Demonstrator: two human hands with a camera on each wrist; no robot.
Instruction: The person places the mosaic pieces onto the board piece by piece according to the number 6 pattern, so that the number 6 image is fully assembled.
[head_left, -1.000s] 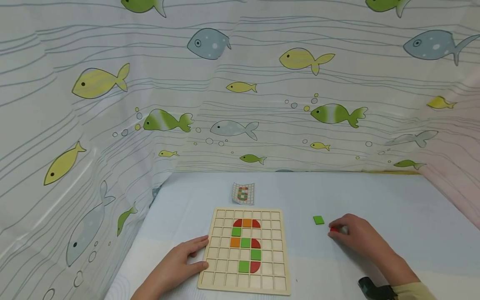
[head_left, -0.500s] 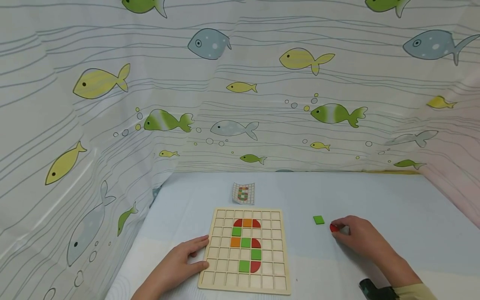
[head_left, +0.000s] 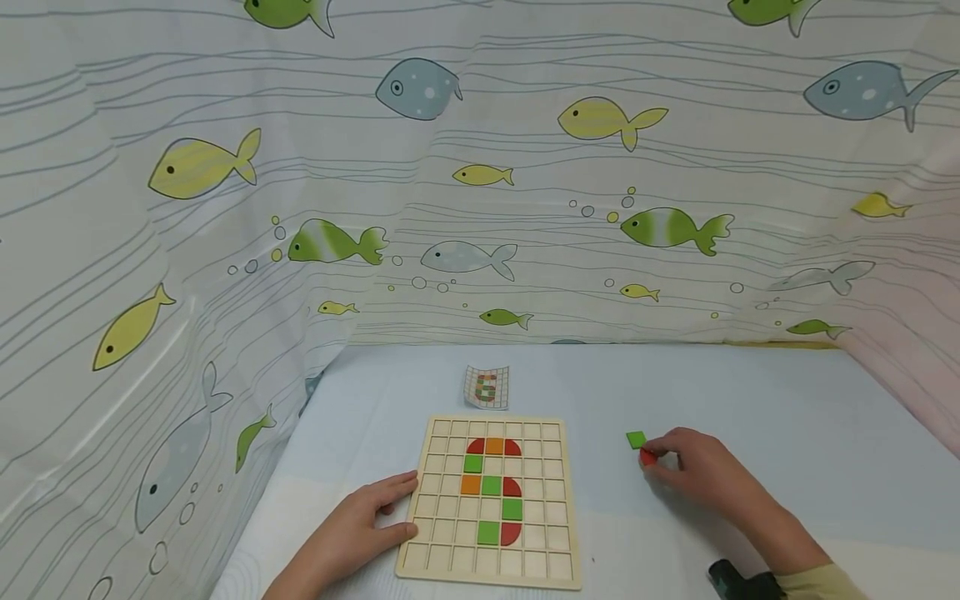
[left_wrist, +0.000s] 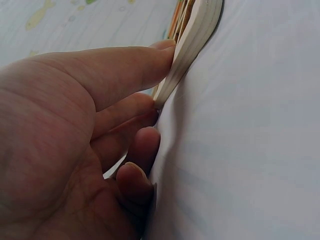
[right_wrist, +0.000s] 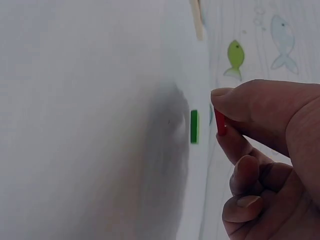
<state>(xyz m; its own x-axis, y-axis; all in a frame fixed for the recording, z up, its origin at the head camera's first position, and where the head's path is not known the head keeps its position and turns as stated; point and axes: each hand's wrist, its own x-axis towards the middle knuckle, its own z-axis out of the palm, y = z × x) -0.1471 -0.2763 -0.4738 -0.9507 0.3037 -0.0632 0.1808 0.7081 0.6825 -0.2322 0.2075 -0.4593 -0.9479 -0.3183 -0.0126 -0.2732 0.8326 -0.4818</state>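
Between thumb and index finger, my right hand pinches a small red tile, which shows edge-on as a red tile in the right wrist view. Just past it a green square tile lies on the table. My left hand rests against the left edge of a wooden grid board, thumb and fingertips touching the rim. In the board's cells sit several tiles: green squares, orange squares and red rounded pieces. The left wrist view shows the thumb on the board's edge.
A small printed card with a coloured grid pattern lies behind the board. A pale cloth covers the table. Behind stands a fish-patterned curtain. A black strap device sits at the right wrist.
My right hand has moved left with the red tile, toward the green square, after turning it slightly in the fingers. The left hand and the board have stayed put.
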